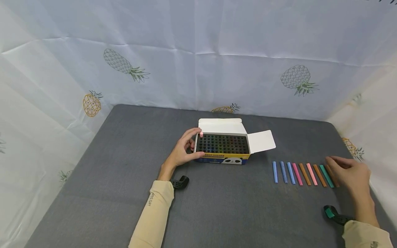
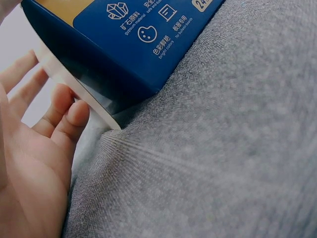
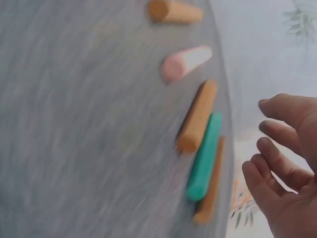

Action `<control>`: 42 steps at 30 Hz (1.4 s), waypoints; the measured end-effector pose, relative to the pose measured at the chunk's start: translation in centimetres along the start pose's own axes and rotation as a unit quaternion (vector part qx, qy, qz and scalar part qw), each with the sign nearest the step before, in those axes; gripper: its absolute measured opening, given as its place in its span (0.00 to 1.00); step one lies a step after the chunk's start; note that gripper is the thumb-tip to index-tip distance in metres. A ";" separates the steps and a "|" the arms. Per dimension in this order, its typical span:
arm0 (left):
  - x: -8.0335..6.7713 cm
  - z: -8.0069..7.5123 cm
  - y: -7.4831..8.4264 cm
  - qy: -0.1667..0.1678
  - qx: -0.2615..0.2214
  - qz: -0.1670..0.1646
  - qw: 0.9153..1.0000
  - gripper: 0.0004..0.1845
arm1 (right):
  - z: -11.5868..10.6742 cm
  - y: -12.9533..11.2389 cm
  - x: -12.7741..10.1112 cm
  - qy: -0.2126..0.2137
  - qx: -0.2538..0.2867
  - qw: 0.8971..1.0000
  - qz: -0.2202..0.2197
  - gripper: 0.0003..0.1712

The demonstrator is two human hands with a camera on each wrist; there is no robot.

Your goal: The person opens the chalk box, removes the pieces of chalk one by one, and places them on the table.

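My left hand [image 1: 183, 150] grips the left end of an open chalk box [image 1: 223, 160], thumb at its front and fingers at its back. In the left wrist view, fingertips [image 2: 77, 114] touch a pale side flap [image 2: 94, 106]. A pink chalk stick [image 1: 201, 134] pokes up from the box's back left corner. Right of the box lies a row of chalk sticks: blue [image 1: 275, 172], magenta [image 1: 297, 174], pink [image 1: 312, 174], green [image 1: 326, 176] and brown [image 1: 332, 176]. My right hand [image 1: 350, 172] hovers beside the last brown stick, holding nothing, its fingers loosely bent.
The box's white lid [image 1: 221, 126] stands raised at the back, and a side flap [image 1: 262, 141] spreads right. Grey cloth covers the table [image 1: 124, 144]. A white pineapple-print curtain [image 1: 192, 75] hangs behind it and at both sides.
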State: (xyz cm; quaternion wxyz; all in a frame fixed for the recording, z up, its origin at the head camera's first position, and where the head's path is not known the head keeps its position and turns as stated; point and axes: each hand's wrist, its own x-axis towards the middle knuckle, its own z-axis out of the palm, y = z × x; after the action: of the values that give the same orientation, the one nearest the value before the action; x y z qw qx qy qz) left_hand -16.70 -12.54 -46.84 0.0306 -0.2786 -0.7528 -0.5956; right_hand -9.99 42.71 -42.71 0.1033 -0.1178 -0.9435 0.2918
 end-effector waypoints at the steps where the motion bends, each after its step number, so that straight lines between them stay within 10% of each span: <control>1: 0.0 0.0 0.0 0.000 0.000 0.000 1.000 0.45 | 0.0 -0.3 0.0 0.008 0.016 1.000 0.001 0.29; 19: 0.0 0.0 0.1 -0.001 0.001 0.001 1.000 0.42 | 0.7 -9.0 0.0 0.080 0.163 0.980 -0.075 0.17; 42: 0.0 0.0 0.1 0.000 0.001 -0.004 1.000 0.43 | 6.1 -19.8 -0.6 0.026 0.199 0.955 -0.219 0.14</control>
State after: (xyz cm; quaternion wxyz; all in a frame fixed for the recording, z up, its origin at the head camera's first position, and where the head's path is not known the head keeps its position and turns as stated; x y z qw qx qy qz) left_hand -16.70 -12.52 -46.74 0.0286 -0.2757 -0.7545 -0.5949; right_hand -14.25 23.52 -36.32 0.2106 0.1069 -0.8659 0.4409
